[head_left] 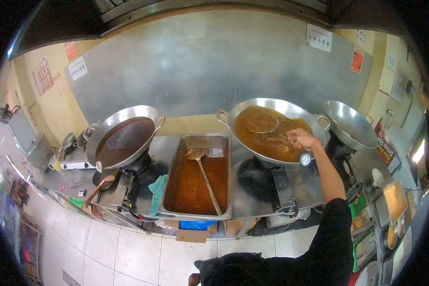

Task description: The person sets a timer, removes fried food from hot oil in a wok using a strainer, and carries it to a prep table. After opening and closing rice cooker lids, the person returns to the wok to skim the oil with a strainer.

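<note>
My right hand (301, 138) is closed around the handle of a wire skimmer (267, 124). The skimmer's round mesh head rests in the brown oil-like liquid (252, 143) of a large two-handled wok (271, 104). On the wok's near rim, just below my hand, is a round dial thermometer (305, 158). My left hand (194, 280) shows only in part at the bottom edge, low beside my body and away from the counter. Its fingers are too small and dark to make out.
Left of the wok, a deep steel tray (229, 181) holds reddish-brown liquid and a long-handled wooden paddle (206, 178). A second wok (138, 112) with dark liquid stands further left, a third wok (350, 107) at right. A green cloth (157, 193) hangs by the tray.
</note>
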The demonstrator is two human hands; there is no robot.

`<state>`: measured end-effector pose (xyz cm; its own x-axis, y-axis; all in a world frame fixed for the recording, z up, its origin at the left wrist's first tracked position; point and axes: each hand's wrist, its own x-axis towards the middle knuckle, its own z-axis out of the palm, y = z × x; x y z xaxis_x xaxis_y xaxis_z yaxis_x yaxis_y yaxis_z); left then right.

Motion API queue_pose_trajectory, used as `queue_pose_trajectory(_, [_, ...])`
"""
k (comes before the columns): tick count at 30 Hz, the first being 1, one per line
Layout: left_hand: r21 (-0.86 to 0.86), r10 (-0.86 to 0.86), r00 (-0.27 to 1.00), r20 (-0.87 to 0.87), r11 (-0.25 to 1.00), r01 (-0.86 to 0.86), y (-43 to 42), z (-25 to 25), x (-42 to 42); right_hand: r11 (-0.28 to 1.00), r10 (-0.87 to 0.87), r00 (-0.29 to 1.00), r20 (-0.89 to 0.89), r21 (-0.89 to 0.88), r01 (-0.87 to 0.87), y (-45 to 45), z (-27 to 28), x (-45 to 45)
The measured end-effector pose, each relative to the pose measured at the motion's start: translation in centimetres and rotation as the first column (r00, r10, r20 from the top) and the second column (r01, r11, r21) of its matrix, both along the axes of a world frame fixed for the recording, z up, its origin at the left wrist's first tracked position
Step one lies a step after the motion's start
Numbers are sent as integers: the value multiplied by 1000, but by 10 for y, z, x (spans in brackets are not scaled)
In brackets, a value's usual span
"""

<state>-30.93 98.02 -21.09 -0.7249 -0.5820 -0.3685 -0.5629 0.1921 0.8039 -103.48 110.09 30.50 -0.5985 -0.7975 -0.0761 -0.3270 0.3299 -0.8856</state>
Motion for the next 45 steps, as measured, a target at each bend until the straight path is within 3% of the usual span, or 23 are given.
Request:
queue_pose_trajectory(3, [71,121,984,-131,991,-112,-2,-26,7,996,-47,994,98,-72,54,-5,3,16])
queue_pose_trajectory(5, [422,359,932,-50,853,-306,-6,-35,4,993,-71,993,94,-86,79,-9,4,25])
queue_pose_trajectory(6, [420,357,933,-50,855,-305,-5,-35,5,990,-90,992,88,-97,99,-11,6,29])
queue_pose_trajectory(9, [347,301,941,-153,908,-234,0,-20,4,991,-63,990,125,-112,77,-13,9,36])
queue_pose_trajectory(11, [144,9,998,61,989,-18,-6,-22,-1,991,-53,988,143,-113,69,-14,6,31])
queue_pose_trajectory(12, [146,9,998,62,989,-18,-4,-23,-1,992,-42,986,160,-115,61,-15,4,28])
queue_pose_trajectory(13, [-75,-153,970,192,983,169,-3,-18,-5,992,-43,986,161,-113,61,-14,3,29])
queue_pose_trajectory(14, [-277,-258,904,341,891,359,-1,-15,-8,989,-73,986,152,-119,92,-14,3,31])
queue_pose_trajectory(17, [-127,-131,957,261,977,168,-4,-11,-15,991,-91,991,98,-90,100,-10,6,24])
queue_pose_trajectory(22, [-83,-97,962,255,989,122,-10,-7,-26,990,-132,981,-144,26,137,8,32,23])
queue_pose_trajectory(24, [-81,-97,962,255,989,121,-12,-6,-27,965,-69,881,-468,192,177,20,50,28])
queue_pose_trajectory(28, [-80,-94,962,257,990,118,-17,-8,-29,900,-50,760,-648,301,316,48,47,-4])
queue_pose_trajectory(30, [-81,-99,961,258,989,123,-18,-8,-30,914,115,329,-937,229,335,72,4,-63])
queue_pose_trajectory(31, [-81,-102,960,260,989,127,-18,-9,-31,911,117,330,-937,234,340,74,6,-60])
queue_pose_trajectory(33, [-84,-104,959,262,988,130,-20,-10,-35,781,195,410,-891,394,484,78,11,-53])
queue_pose_trajectory(37, [-89,-105,959,263,987,133,-26,-9,-41,774,271,479,-835,485,407,74,18,-45])
queue_pose_trajectory(39, [-90,-104,959,263,987,132,-27,-9,-41,622,221,855,-470,743,248,53,59,3])
queue_pose_trajectory(43, [-100,-100,960,261,986,130,-29,-9,-42,736,180,908,-379,664,131,47,36,-23])
queue_pose_trajectory(45, [-105,-95,961,259,986,126,-29,-10,-43,775,279,914,-294,631,-34,41,48,0])
